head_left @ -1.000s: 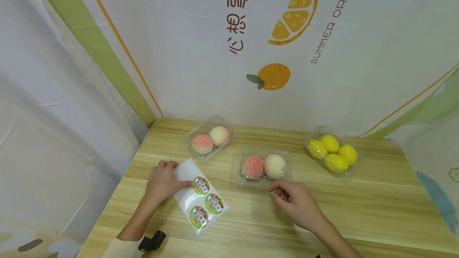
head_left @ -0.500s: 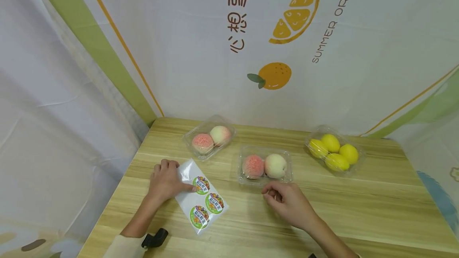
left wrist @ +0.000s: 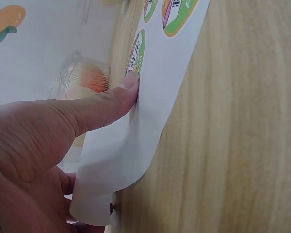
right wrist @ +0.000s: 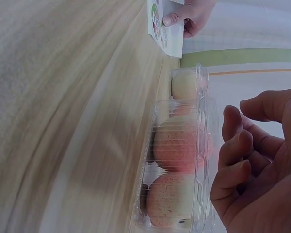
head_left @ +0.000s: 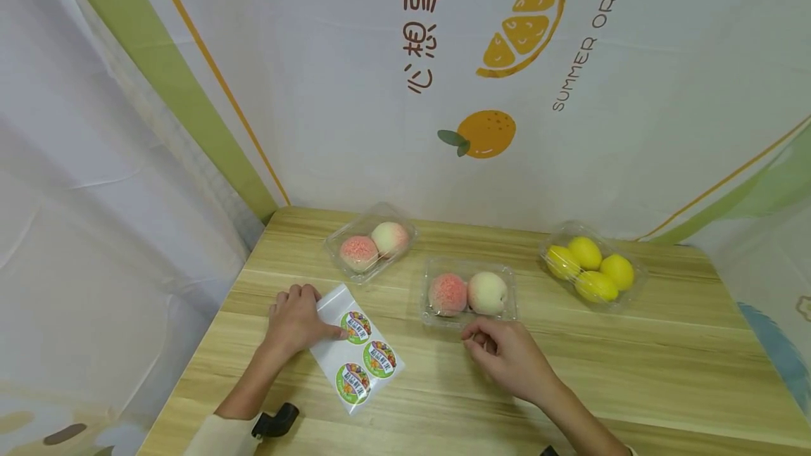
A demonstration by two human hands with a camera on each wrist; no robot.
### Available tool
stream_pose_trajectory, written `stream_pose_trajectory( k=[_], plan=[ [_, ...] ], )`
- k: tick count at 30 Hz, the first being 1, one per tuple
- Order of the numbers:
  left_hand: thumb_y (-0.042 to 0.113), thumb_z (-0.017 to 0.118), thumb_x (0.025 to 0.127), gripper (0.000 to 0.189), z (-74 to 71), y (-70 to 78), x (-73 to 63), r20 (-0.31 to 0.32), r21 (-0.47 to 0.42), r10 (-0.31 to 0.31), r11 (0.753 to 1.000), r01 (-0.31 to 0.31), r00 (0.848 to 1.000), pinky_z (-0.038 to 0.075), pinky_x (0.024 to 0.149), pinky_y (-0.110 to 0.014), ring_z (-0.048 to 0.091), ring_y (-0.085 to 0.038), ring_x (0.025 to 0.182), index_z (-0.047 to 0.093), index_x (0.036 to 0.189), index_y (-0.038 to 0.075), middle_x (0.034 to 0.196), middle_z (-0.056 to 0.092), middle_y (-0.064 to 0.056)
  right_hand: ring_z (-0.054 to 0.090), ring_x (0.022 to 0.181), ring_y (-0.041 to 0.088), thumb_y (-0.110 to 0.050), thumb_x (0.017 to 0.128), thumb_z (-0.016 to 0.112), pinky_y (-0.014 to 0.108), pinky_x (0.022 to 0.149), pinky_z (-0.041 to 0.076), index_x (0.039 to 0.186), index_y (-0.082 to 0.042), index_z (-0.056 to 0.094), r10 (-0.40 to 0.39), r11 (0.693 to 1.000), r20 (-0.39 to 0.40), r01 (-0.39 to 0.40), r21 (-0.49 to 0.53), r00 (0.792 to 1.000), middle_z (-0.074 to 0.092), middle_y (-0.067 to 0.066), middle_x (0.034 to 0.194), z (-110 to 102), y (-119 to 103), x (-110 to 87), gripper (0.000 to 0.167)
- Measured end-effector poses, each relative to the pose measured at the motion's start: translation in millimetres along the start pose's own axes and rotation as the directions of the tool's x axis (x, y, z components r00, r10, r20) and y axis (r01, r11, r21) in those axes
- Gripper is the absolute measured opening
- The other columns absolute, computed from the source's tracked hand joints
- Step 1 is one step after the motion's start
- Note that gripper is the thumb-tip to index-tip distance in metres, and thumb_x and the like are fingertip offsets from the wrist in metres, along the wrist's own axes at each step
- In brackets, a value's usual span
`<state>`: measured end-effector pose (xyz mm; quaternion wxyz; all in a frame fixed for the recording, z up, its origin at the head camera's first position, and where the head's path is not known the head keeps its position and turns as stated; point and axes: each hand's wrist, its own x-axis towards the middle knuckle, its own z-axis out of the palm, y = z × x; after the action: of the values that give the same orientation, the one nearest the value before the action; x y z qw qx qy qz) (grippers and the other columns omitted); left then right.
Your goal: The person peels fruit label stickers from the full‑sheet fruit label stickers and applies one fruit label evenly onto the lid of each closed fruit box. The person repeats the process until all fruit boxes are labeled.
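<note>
On the wooden table [head_left: 431, 417], the right hand [head_left: 507, 357], lower right of centre, has drifted slightly left, fingers loosely curled around nothing; the left hand [head_left: 298, 322] pinches the sticker sheet [head_left: 329, 355], lower left of centre. The labels are as they were, so I'd judge little progress. I count three clear clamshells [head_left: 467, 265], one sheet, four peaches [head_left: 448, 294], four lemons [head_left: 597, 287], three round labels [head_left: 379, 359].

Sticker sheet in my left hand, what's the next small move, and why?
Probably bring your right hand over to peel a sticker: that hand seems to hold nothing, your left hand grips the sheet, and the nearer peach box shows no sticker.
</note>
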<state>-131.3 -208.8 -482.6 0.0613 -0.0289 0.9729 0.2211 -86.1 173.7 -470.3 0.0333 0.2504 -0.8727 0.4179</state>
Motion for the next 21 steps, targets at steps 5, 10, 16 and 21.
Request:
stream_pose_trajectory(
  k=[5, 10, 16, 21],
  plan=[
    [0.039, 0.106, 0.069, 0.078, -0.6, 1.5, -0.3, 0.026, -0.026, -0.013, 1.000, 0.013, 1.000, 0.042, 0.087, -0.053, 0.059, -0.040, 0.098, 0.059, 0.114, -0.004, 0.098, 0.064, -0.015, 0.051, 0.063, -0.003, 0.001, 0.095, 0.076, 0.024, 0.055, 0.048, 0.096, -0.011, 0.078, -0.003, 1.000, -0.009, 0.003, -0.002, 1.000, 0.064, -0.020, 0.076, -1.3, 0.9, -0.1, 0.012],
    [0.034, 0.105, 0.073, 0.075, 1.0, 1.2, 0.1, 0.054, -0.056, -0.019, 0.998, 0.022, 0.998, 0.048, 0.083, -0.050, 0.068, -0.032, 0.085, 0.058, 0.118, -0.002, 0.091, 0.070, -0.013, 0.051, 0.062, -0.003, 0.001, 0.095, 0.077, 0.024, 0.054, 0.048, 0.096, -0.013, 0.078, -0.005, 1.000, -0.012, 0.005, -0.001, 1.000, 0.064, -0.020, 0.076, -2.0, 2.0, -0.7, 0.014],
    [0.027, 0.104, 0.075, 0.073, 3.8, 1.7, -1.8, 0.067, -0.113, -0.028, 0.993, 0.036, 0.997, 0.055, 0.064, -0.041, 0.069, -0.028, 0.080, 0.055, 0.121, -0.001, 0.093, 0.071, -0.016, 0.050, 0.060, -0.002, 0.003, 0.093, 0.076, 0.024, 0.053, 0.046, 0.095, -0.012, 0.079, 0.054, 0.999, -0.056, -0.054, -0.005, 0.997, 0.063, -0.020, 0.074, -5.1, 1.6, -1.5, 0.015],
    [0.019, 0.103, 0.076, 0.068, 4.7, 3.7, -5.0, 0.062, -0.159, -0.020, 0.987, 0.030, 0.998, 0.057, 0.060, -0.039, 0.071, -0.027, 0.076, 0.056, 0.120, 0.000, 0.091, 0.071, -0.016, 0.050, 0.059, 0.001, 0.002, 0.095, 0.077, 0.024, 0.052, 0.046, 0.094, -0.012, 0.077, 0.112, 0.994, -0.130, -0.113, 0.002, 0.985, 0.062, -0.017, 0.074, -12.4, 1.9, -3.1, 0.014]
  ],
)
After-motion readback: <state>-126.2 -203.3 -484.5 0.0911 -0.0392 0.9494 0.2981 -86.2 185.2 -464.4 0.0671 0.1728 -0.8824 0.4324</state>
